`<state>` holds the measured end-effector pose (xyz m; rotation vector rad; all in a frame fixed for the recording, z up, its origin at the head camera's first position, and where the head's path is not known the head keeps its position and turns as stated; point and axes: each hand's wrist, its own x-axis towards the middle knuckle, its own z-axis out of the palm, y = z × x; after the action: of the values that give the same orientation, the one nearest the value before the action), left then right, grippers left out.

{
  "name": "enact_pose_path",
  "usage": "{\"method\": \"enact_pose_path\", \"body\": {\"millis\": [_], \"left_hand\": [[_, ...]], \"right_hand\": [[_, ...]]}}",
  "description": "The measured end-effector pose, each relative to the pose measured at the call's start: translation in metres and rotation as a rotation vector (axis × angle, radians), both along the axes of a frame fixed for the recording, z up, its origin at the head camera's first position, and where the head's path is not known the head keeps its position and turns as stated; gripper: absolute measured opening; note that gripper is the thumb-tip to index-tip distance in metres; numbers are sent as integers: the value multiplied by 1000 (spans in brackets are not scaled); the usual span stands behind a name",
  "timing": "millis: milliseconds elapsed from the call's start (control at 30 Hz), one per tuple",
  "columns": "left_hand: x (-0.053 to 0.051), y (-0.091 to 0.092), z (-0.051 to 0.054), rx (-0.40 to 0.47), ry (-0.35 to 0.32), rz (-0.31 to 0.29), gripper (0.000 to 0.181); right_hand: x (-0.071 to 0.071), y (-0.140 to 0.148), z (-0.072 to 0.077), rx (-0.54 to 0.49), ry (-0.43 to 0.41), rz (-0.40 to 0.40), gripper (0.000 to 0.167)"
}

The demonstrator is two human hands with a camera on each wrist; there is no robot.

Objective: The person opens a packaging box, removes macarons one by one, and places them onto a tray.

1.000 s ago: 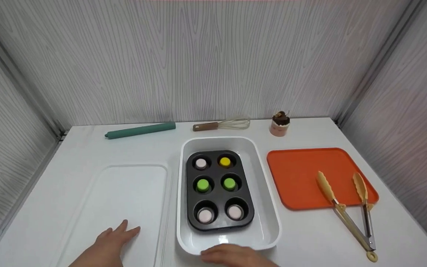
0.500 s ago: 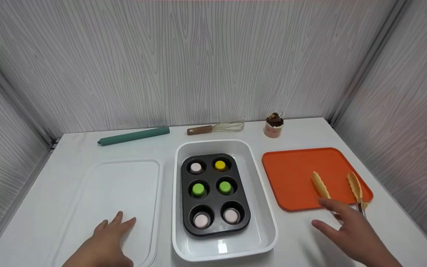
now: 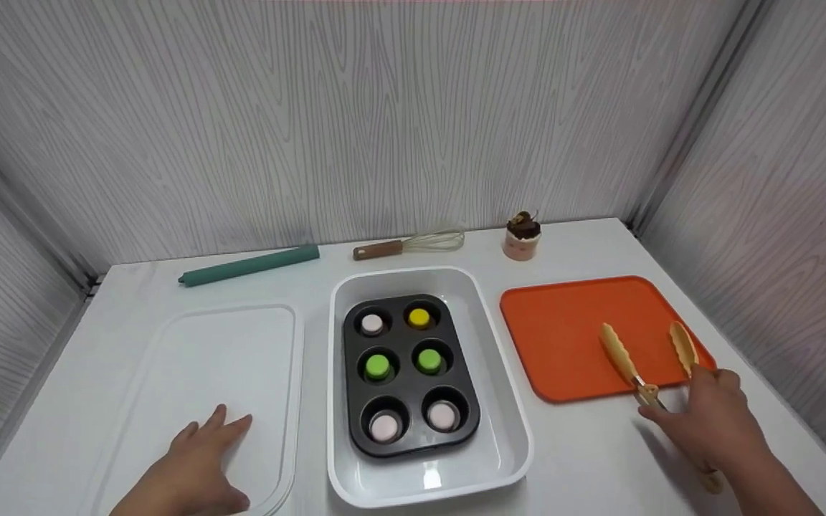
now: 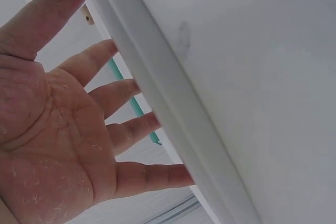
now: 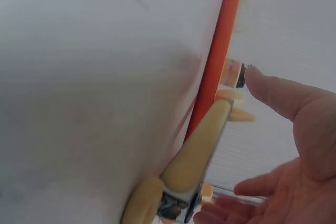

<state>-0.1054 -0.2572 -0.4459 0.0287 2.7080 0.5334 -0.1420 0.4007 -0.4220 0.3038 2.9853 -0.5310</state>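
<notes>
Pale-yellow-tipped tongs (image 3: 617, 351) lie with their arms spread at the right of the tabletop (image 3: 571, 451), heads over the front part of the orange tray (image 3: 571, 337), handle end beyond its front edge. The right hand (image 3: 718, 416) is positioned over the tongs, thumb and fingers apart; whether it touches them cannot be determined. The left hand (image 3: 194, 459) is over the flat white tray (image 3: 241, 344), fingers spread, thumb apart. Between the hands, the deep white container (image 3: 499, 430) holds the black muffin pan (image 3: 409, 387). Each of its six cups contains one round piece: pale pink and yellow at the rear, two green in the middle, two pale pink at the front. Along the rear edge are the green rolling pin (image 3: 252, 265), the whisk (image 3: 381, 249) and the upright cupcake (image 3: 522, 240).
</notes>
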Motion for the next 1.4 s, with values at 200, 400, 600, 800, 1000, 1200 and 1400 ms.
{"method": "enact_pose_path", "body": {"millis": [200, 400, 600, 800, 1000, 1200, 1400], "left_hand": [[0, 11, 3, 48, 48, 27, 106], [1, 41, 23, 289, 225, 132, 93], [-6, 81, 30, 556, 261, 265, 87], [-15, 101, 18, 802, 233, 348, 81], [-18, 107, 10, 945, 191, 361, 78], [-19, 104, 3, 975, 159, 364, 83], [-22, 101, 0, 983, 128, 353, 87]], "right_hand": [[8, 11, 4, 13, -109, -102, 120], [1, 14, 0, -6, -211, -81, 120], [-10, 16, -3, -43, -251, -85, 134], [-15, 11, -1, -42, -235, -101, 113], [-17, 18, 0, -59, -211, -96, 106], [-20, 29, 0, -125, -207, -108, 131], [-20, 34, -4, -199, -172, -83, 127]]}}
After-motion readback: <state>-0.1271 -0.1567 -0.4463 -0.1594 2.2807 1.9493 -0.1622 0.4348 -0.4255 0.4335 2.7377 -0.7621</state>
